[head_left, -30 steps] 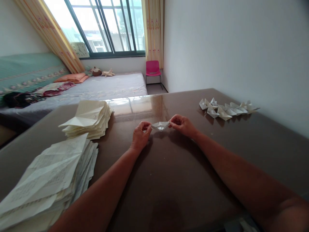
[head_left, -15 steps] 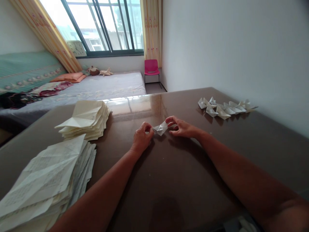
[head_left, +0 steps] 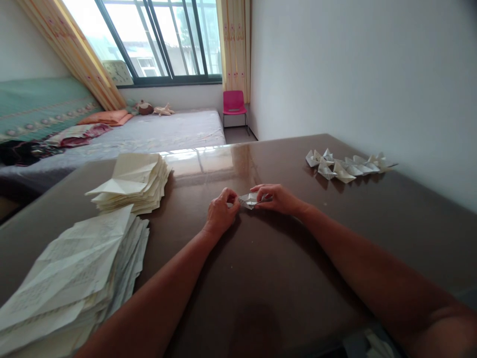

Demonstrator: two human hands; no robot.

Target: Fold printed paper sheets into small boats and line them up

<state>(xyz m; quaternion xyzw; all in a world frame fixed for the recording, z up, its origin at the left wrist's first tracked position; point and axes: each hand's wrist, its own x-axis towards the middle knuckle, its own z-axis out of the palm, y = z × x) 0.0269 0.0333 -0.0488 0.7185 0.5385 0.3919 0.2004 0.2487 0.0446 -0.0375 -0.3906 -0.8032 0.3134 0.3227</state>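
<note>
A small folded paper piece (head_left: 248, 201) lies low over the dark brown table (head_left: 268, 278), near its middle. My left hand (head_left: 220, 214) pinches its left end with curled fingers. My right hand (head_left: 278, 198) rests over its right end, fingers pressing down on the paper. Both hands sit close together, almost touching.
A stack of folded cream sheets (head_left: 132, 183) sits at the left, and a bigger pile of printed sheets (head_left: 70, 281) lies at the near left. Several finished folded paper shapes (head_left: 346, 166) lie in a row at the far right by the wall. A bed (head_left: 149, 134) stands beyond the table.
The paper was stretched wide between both hands a second ago. It has since been brought together and lowered, and my right hand has moved left over it.
</note>
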